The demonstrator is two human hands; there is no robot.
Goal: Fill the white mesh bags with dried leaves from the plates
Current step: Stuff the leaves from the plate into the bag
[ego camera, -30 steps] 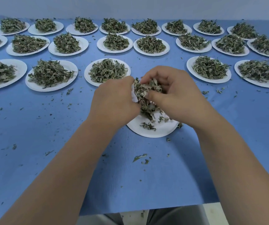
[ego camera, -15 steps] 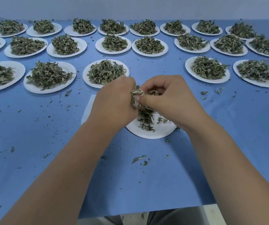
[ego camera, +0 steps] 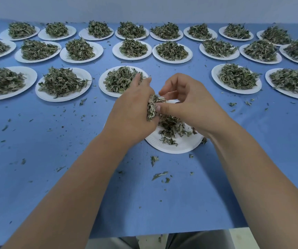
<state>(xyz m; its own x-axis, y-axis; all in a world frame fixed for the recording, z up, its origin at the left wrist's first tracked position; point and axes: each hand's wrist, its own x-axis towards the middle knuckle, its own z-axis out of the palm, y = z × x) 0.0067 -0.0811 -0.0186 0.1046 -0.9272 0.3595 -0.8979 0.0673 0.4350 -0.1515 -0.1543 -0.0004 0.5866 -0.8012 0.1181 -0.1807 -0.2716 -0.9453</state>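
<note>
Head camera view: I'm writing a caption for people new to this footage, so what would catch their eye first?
Rows of white plates heaped with dried leaves fill the far half of the blue table. At centre, the left hand and right hand pinch a leaf clump above a nearly emptied plate, with crumbs scattered around it.

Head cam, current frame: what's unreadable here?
- White mesh bag: head view, not distinguishable; left hand and leaf clump cover it.
- Near plate: head view, far side hidden under left hand and right hand.
- Front-left plate: cut off by left frame edge.
</note>
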